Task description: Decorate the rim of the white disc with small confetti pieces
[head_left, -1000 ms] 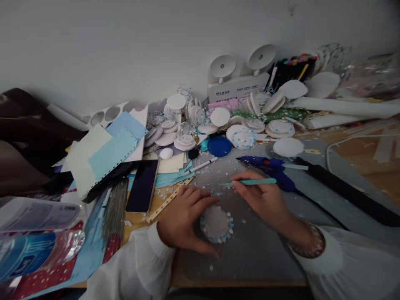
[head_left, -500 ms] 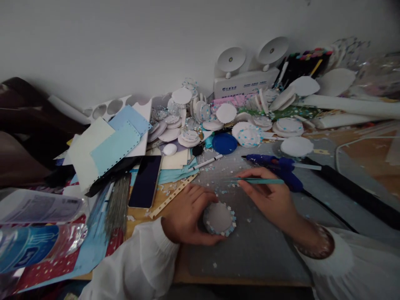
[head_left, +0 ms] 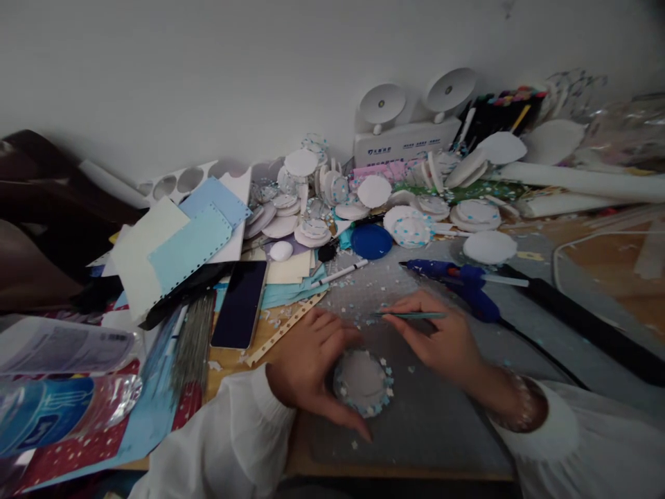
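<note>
Our left hand [head_left: 306,364] curls around a small round white foam disc with tiny blue and white paper bits stuck along its edge [head_left: 362,382]. The thumb and fingers touch its left and near sides and hold it flat on the grey cutting mat [head_left: 441,416]. Our right hand [head_left: 441,339] pinches thin teal tweezers [head_left: 410,315]. The tweezers lie almost flat, with the long way going left to right, and the tip points left, past our fingertips. The disc sits just below and a little left of that tip, close but not touching. So the left hand is on the disc, and the right hand is only near it. A blue glue gun [head_left: 457,281] lies just behind the right hand's fingers, and loose paper bits [head_left: 364,284] lie on the mat beyond both hands.
</note>
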### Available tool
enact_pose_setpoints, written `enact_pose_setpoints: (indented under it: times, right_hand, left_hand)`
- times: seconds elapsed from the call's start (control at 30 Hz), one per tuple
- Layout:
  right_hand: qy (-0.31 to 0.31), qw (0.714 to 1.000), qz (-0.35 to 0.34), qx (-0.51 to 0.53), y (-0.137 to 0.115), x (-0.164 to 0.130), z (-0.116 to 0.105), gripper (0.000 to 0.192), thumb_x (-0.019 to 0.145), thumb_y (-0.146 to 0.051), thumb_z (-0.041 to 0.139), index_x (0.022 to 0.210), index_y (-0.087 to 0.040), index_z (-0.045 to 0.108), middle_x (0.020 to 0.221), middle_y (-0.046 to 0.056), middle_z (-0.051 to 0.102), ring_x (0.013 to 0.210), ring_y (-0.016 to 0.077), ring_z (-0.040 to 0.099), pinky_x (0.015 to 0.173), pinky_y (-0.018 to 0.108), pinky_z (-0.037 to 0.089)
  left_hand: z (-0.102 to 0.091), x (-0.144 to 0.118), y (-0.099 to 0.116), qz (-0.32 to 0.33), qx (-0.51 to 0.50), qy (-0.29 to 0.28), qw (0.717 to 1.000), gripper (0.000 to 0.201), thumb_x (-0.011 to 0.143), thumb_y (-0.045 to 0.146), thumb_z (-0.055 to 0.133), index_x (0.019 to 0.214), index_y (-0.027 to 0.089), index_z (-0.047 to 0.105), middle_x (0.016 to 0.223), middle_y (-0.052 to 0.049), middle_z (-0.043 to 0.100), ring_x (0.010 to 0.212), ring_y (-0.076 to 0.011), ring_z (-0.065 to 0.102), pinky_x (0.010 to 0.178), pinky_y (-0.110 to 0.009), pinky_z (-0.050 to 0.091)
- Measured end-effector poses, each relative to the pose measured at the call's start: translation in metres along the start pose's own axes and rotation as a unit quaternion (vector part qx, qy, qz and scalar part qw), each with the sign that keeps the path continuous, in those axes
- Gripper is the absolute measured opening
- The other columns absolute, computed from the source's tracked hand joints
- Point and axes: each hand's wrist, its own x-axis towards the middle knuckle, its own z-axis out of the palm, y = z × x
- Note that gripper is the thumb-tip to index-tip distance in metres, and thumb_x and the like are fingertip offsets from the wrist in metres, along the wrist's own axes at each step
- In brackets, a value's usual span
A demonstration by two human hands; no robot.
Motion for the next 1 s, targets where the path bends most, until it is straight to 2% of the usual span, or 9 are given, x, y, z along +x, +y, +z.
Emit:
enact_pose_setpoints:
  times: [0.07,0.1,0.17,0.23,0.33,0.47,0.57,0.8,1.0]
  right_hand:
    - [-0.013,1.0,0.013,0.008,-0.001,0.0,0.002,0.002,0.082,-0.022,0.065,0.08,-0.022,0.067,0.078,0.003,0.073,0.074,0.0178,0.07,0.063,0.029,0.056]
    - [-0.017,1.0,0.022,0.013,-0.002,0.0,0.004,0.003,0.082,-0.022,0.065,0.08,-0.022,0.067,0.079,0.003,0.074,0.074,0.0179,0.071,0.064,0.028,0.056]
    - [-0.029,0.999,0.037,0.022,-0.002,0.0,0.006,0.003,0.082,-0.023,0.065,0.08,-0.022,0.067,0.08,0.003,0.074,0.076,0.0184,0.071,0.064,0.029,0.057]
    - [-0.041,0.998,0.043,0.029,-0.002,0.001,0.008,0.005,0.082,-0.023,0.065,0.078,-0.022,0.067,0.08,0.003,0.074,0.075,0.0187,0.071,0.064,0.029,0.057]
    - [-0.038,0.998,0.046,0.033,-0.002,0.002,0.009,0.006,0.081,-0.023,0.066,0.075,-0.022,0.067,0.077,0.003,0.074,0.074,0.0185,0.071,0.062,0.028,0.057]
    - [0.008,0.998,0.045,0.053,-0.006,0.004,0.004,0.005,0.08,-0.023,0.068,0.076,-0.022,0.066,0.079,0.004,0.075,0.076,0.0188,0.072,0.064,0.029,0.058]
    - [0.035,0.995,0.037,0.082,-0.011,0.004,0.0,0.007,0.077,-0.02,0.071,0.076,-0.022,0.064,0.078,0.003,0.075,0.075,0.0183,0.072,0.065,0.029,0.059]
    - [0.042,0.984,0.009,0.174,-0.024,-0.003,-0.001,0.014,0.074,-0.014,0.073,0.077,-0.024,0.064,0.079,0.003,0.076,0.076,0.02,0.073,0.065,0.031,0.06]
    - [0.031,0.981,0.011,0.192,-0.028,-0.007,-0.001,0.018,0.074,-0.011,0.073,0.079,-0.025,0.064,0.078,0.002,0.075,0.076,0.0201,0.073,0.066,0.033,0.06]
  left_hand:
    - [-0.001,-0.002,0.0,0.003,-0.031,0.01,0.999,0.084,0.064,0.08,0.06,0.119,0.016,0.05,0.104,-0.013,0.066,0.088,-0.0274,0.06,0.079,-0.039,0.039]
    - [-0.001,-0.003,0.0,-0.008,-0.05,0.022,0.998,0.078,0.073,0.078,0.052,0.121,0.016,0.05,0.106,-0.014,0.065,0.092,-0.0282,0.06,0.081,-0.04,0.039]
    - [0.0,-0.006,0.001,-0.051,-0.081,0.063,0.993,0.056,0.09,0.063,0.038,0.119,0.017,0.052,0.108,-0.014,0.063,0.097,-0.0271,0.058,0.085,-0.041,0.04]
    - [0.002,-0.008,0.002,-0.111,-0.097,0.119,0.982,0.035,0.098,0.043,0.035,0.11,0.018,0.055,0.1,-0.011,0.063,0.094,-0.0236,0.057,0.083,-0.038,0.042]
    - [0.008,-0.008,0.001,-0.181,-0.102,0.176,0.962,0.02,0.098,0.03,0.041,0.091,0.019,0.056,0.084,-0.005,0.061,0.081,-0.0186,0.057,0.076,-0.032,0.044]
    - [0.012,-0.007,-0.001,-0.216,-0.094,0.193,0.952,0.027,0.098,0.032,0.04,0.078,0.019,0.053,0.076,-0.004,0.058,0.075,-0.0166,0.055,0.07,-0.03,0.043]
    - [0.012,-0.005,-0.002,-0.211,-0.076,0.197,0.954,0.033,0.098,0.033,0.04,0.072,0.019,0.052,0.068,-0.002,0.054,0.069,-0.016,0.052,0.067,-0.03,0.042]
    - [0.012,0.0,0.003,-0.168,-0.136,0.177,0.96,0.016,0.087,0.034,0.063,0.088,0.018,0.064,0.082,-0.005,0.067,0.079,-0.0183,0.06,0.074,-0.031,0.047]
    - [0.014,0.001,0.005,-0.171,-0.194,0.194,0.946,0.009,0.088,0.024,0.062,0.085,0.017,0.066,0.082,-0.005,0.069,0.078,-0.0171,0.063,0.072,-0.031,0.05]
